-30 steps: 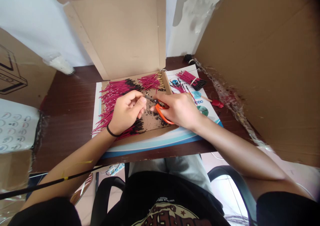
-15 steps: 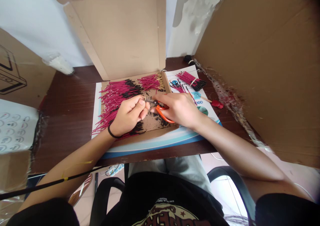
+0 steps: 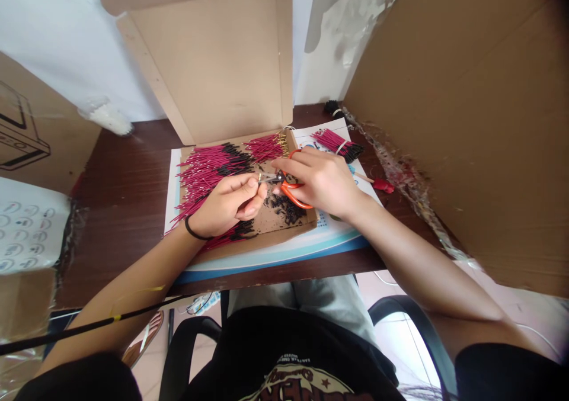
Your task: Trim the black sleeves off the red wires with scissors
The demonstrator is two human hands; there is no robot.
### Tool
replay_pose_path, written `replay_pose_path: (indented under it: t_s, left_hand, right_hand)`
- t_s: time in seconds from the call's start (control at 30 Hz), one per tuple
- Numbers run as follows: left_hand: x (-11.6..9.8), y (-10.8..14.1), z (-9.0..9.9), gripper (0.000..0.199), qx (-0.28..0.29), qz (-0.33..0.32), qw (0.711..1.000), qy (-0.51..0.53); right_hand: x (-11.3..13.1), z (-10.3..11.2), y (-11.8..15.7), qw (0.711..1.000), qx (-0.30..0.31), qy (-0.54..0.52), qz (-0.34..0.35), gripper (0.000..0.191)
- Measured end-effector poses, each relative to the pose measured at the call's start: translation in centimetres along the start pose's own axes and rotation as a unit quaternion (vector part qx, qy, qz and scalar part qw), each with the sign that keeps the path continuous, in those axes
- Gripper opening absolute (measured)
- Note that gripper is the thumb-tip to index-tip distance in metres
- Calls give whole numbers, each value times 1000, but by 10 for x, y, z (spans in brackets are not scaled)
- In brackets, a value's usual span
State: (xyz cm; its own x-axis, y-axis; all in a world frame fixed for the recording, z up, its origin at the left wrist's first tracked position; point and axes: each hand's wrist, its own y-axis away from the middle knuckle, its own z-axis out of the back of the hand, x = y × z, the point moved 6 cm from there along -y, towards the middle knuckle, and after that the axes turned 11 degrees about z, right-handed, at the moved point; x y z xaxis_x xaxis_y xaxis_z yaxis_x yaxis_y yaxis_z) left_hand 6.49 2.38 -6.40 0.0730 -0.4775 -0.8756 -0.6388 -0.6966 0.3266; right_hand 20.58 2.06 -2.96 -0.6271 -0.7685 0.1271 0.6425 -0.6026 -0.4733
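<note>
- Table (image 3: 120, 211): dark brown; I see its near edge running across in front of the lap.
- Printed sheet (image 3: 249, 257): blue and white, on the table, under the box.
- Box (image 3: 267, 235): open cardboard, on the sheet.
- Left hand (image 3: 226, 207): I have it closed, thumb and finger pinching a small gold-tipped piece (image 3: 260, 177) over the box.
- Right hand (image 3: 326, 179): I have it wrapped round the orange handles of the scissors (image 3: 280, 177), blades pointing at the left fingertips.
- Black scraps (image 3: 290, 209): loose in the box, below the scissors.
- Pink wires (image 3: 202, 155): black-ended, piled in the left of the box.
- Gold-tipped wires (image 3: 267, 147): pink, far part of the box.
- Banded bundle (image 3: 331, 140): pink and black, on the sheet, right of the box.
- Lid (image 3: 217, 63): raised behind the box.
</note>
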Motion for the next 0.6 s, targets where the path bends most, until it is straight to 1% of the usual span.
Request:
replay_pose_path:
  t_s: [0.07,0.13,0.2,0.27,0.37,0.43,0.5,0.53,0.6]
  left_hand:
    - [-2,0,1,28,-14,-6,1000,10]
    - [-3,-1,3,27,-27,-8,1000,14]
    - [-2,-2,4,25,-37,1,999,9]
    - [0,-3,6,23,-48,17,999,-3]
    - [5,-4,6,22,-47,46,997,-28]
    - [9,-5,5,24,-34,58,996,-51]
    - [11,-6,4,27,-20,66,995,-70]
    - [12,-6,4,28,-14,69,995,-74]
    - [13,-6,3,30,-6,74,995,-66]
  right_hand:
    - [-5,1,0,997,-33,-61,-28,36]
    - [-10,-1,1,981,-74,-156,-83,35]
    - [-12,-6,3,946,-109,-270,-140,36]
    - [-10,-12,3,901,-131,-376,-174,40]
    - [-3,-21,1,833,-152,-496,-191,48]
    - [1,-25,0,804,-156,-540,-193,48]
    - [2,-27,0,793,-158,-556,-192,44]
    - [2,-27,0,794,-158,-555,-189,42]
    - [1,-25,0,811,-157,-534,-179,38]
